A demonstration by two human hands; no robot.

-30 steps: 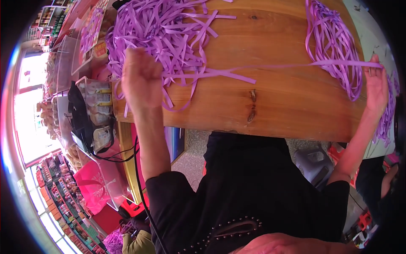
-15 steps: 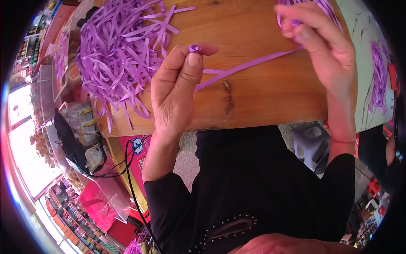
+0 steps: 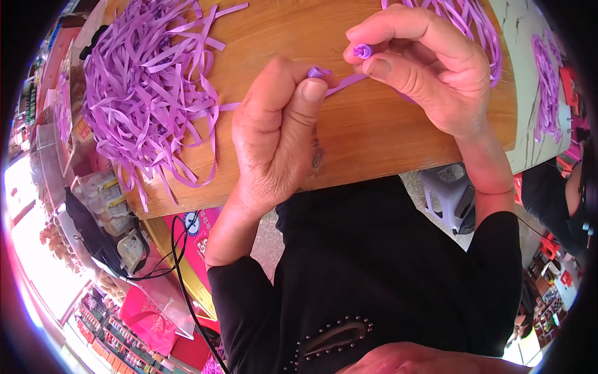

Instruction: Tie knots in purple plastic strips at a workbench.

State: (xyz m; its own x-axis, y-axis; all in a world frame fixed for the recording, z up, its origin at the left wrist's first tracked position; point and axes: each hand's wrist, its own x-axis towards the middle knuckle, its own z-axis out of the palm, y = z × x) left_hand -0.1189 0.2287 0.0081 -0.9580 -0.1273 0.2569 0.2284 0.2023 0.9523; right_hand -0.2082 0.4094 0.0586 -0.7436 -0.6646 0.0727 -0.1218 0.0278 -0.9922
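Between the thumb and bent forefinger of my left hand (image 3: 274,128), a purple ribbon (image 3: 316,72) is pinched, its folded end poking out above the thumbnail. My right hand (image 3: 439,78) is closer to the table's right side, thumb and forefinger closed on a small coiled purple ribbon roll (image 3: 362,51) that looks like a rosebud. A flat ribbon strand (image 3: 347,83) runs between the two hands, over the wood. Another short length reaches from my left hand toward a big tangled ribbon pile (image 3: 149,93) at the left. Both hands are just above the table, fingertips close together.
The wooden table (image 3: 386,143) has its near edge by my lap. More purple ribbon strands (image 3: 492,43) lie behind my right hand, and a hank (image 3: 547,93) hangs over a white surface at right. A grey stool (image 3: 445,193) stands below; black cables (image 3: 177,262) hang left.
My right hand has come left and a little down, closer to my left hand. The coiled roll in its fingers now shows plainly. My left hand has shifted slightly right.
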